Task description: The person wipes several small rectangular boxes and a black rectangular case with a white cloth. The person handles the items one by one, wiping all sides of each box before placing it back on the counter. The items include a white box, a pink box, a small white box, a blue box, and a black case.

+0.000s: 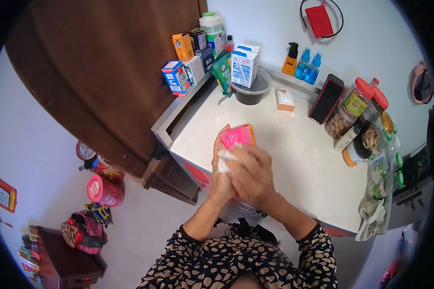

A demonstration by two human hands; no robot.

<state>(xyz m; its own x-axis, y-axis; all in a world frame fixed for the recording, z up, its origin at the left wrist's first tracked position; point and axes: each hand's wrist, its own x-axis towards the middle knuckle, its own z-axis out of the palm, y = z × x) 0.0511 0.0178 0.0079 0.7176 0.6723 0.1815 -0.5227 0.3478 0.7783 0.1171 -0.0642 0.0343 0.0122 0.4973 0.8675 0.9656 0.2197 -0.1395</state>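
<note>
Over the near edge of the white tabletop (294, 154), my left hand (220, 183) is closed round a small pink box (237, 137) with a yellow-orange side. My right hand (254, 173) lies across the box's lower part, its fingers bent over a crumpled piece of white cloth or tissue (223, 162). This white piece is pressed between the two hands, against the box and the left fingers. Part of the box is hidden behind my right fingers, which are slightly blurred.
A lidded bowl (250, 94) carries white-and-blue cartons (245, 67). Nearby lie a small white-orange box (284, 99) and a phone (327, 98). Red-lidded jars (356, 98) line the right side; a cloth (371, 219) hangs at the right corner. Stacked boxes (176, 77) stand at the back left.
</note>
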